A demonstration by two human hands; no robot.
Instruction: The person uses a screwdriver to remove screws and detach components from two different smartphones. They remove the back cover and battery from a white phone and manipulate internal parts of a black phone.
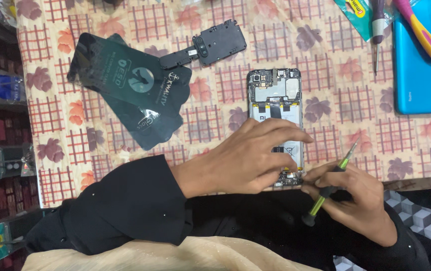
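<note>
An opened phone lies face down on the patterned tablecloth, its battery and circuit board exposed. My left hand rests across its lower half, fingers spread and pressing it down. My right hand sits at the phone's bottom end and grips a thin green-and-black screwdriver, whose tip points up and to the right. A black inner cover plate removed from the phone lies above and to the left.
Two dark plastic sleeves overlap at left of the phone. A blue phone back cover lies at top right with a pink-and-yellow tool and another screwdriver. The table edge runs near my right hand.
</note>
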